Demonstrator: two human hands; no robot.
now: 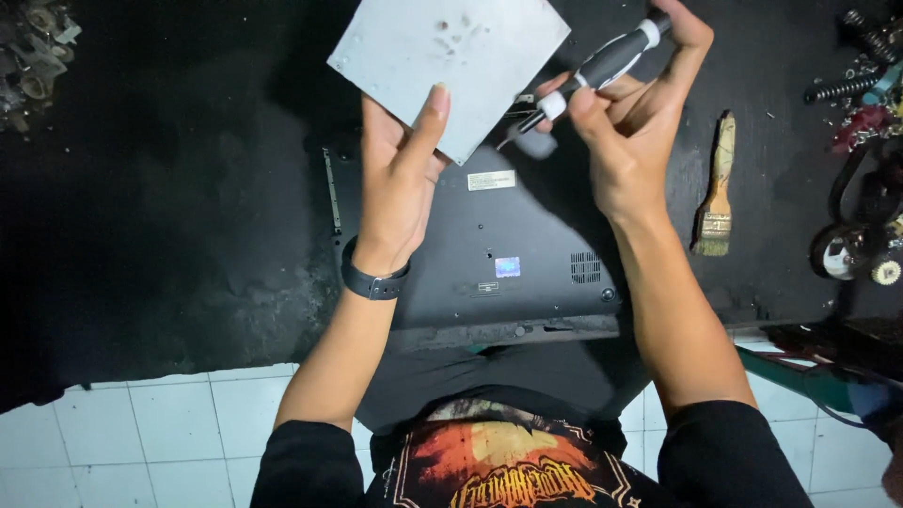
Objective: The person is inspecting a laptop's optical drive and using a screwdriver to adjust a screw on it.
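My left hand (pixel 400 174) holds up a flat grey metal plate (pixel 450 66), fingers behind it and one finger on its front face. My right hand (pixel 632 122) grips a black and white screwdriver (pixel 602 68), tip pointing down-left toward the plate's lower corner. Below both hands a black laptop (pixel 508 259) lies upside down on the dark work surface, with stickers and a vent grille on its underside. A dark band sits on my left wrist.
A paintbrush (pixel 717 193) with a pale handle lies right of the laptop. Springs, small parts and cables (pixel 861 89) crowd the right edge. A heap of metal bits (pixel 33 47) sits at the top left. White floor tiles (pixel 160 437) show below the surface.
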